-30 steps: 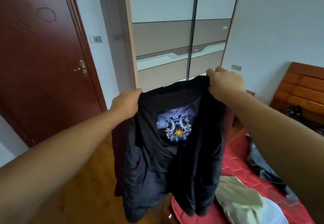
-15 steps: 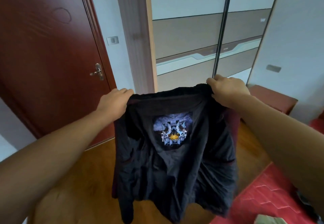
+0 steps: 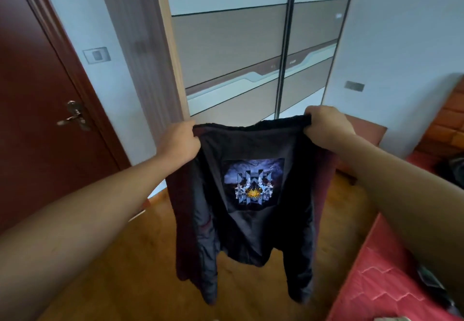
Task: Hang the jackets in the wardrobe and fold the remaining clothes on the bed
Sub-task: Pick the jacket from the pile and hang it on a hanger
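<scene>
Both hands, left point(image 3: 179, 142) and right point(image 3: 326, 127), are gripping the jacket point(image 3: 251, 200) by its shoulders, spreading it before the wardrobe point(image 3: 231, 44). Hanging is underway; next it probably needs a door slid open and a hanger.

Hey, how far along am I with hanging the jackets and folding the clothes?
Done: nothing visibly; the wardrobe doors look shut. In hand: the left hand and right hand hold a dark jacket up by its collar, facing the wardrobe, with no hanger in view. Left: open the wardrobe, hang this jacket, then fold the clothes lying on the bed.
</scene>
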